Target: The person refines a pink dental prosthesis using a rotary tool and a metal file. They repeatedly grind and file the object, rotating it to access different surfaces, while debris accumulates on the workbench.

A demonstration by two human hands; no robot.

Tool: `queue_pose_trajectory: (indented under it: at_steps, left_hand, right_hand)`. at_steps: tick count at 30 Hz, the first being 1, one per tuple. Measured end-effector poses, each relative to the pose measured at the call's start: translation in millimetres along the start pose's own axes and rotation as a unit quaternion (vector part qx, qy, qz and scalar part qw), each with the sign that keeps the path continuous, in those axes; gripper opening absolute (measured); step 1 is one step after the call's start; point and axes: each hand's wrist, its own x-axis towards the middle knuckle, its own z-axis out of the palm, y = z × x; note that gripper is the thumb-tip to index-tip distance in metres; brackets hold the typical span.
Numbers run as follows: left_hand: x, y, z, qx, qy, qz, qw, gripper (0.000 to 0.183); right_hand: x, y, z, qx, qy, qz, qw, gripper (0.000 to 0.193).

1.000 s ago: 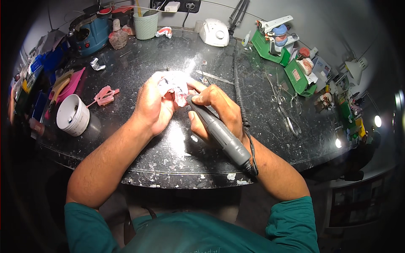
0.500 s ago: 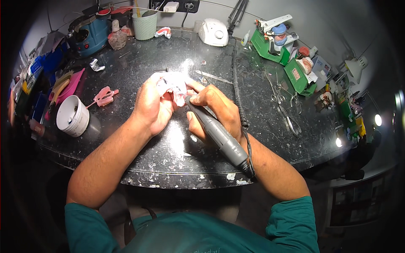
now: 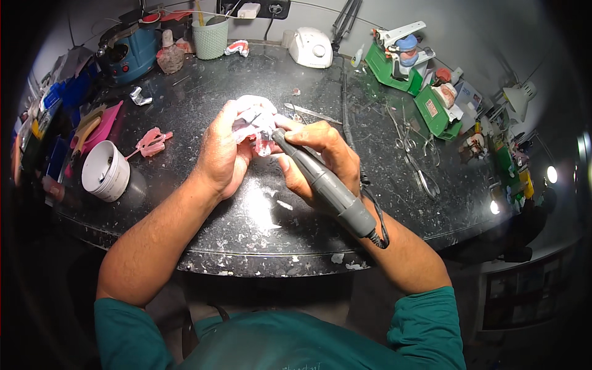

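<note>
Fingers of my left hand (image 3: 216, 151) are wrapped round a pink and white denture-like piece (image 3: 254, 117) over the middle of the bench, under bright light. My right hand (image 3: 333, 151) grips a dark grey rotary handpiece (image 3: 330, 190) like a pen. The handpiece slants up and left, with its tip at the near right edge of the piece, close to a reddish-pink part. Whether the bur touches the piece I cannot tell. A black coiled cord hangs from its rear end beside my right wrist.
The dark bench (image 3: 296, 237) holds a white tub (image 3: 106, 169) and pink framework (image 3: 153, 142) at left. A metal spatula (image 3: 313, 113) and scissor-like tools (image 3: 410, 148) lie to the right. Green bins (image 3: 436, 111), a white control box (image 3: 310, 48) and a blue machine (image 3: 128, 55) stand farther back.
The denture-like piece has turned in my left hand, showing more of its reddish-pink part. My right hand and the rear of the handpiece have shifted slightly right, and the cord hangs differently.
</note>
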Motion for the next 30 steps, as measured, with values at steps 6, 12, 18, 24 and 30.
queue_pose_trajectory:
  at_steps: [6,12,18,24,30]
  left_hand:
    - [0,-3,0,0.007,0.006,0.018,1.000,0.034]
    - [1,-7,-8,0.005,-0.005,0.019,1.000,0.035]
    - [2,-9,-8,0.001,0.008,0.004,1.000,0.035]
    - [0,-8,-7,-0.009,0.021,-0.004,1.000,0.027]
    - [2,-10,-14,-0.010,-0.004,0.001,1.000,0.030]
  right_hand:
    - [0,-2,1,-0.014,0.007,0.009,1.000,0.042]
    - [3,-5,1,-0.040,0.007,0.013,0.999,0.040]
    - [3,-5,0,-0.044,0.007,0.013,0.999,0.039]
    - [2,-1,0,-0.041,0.009,0.015,0.999,0.035]
    - [3,-5,0,-0.057,0.008,0.042,0.997,0.034]
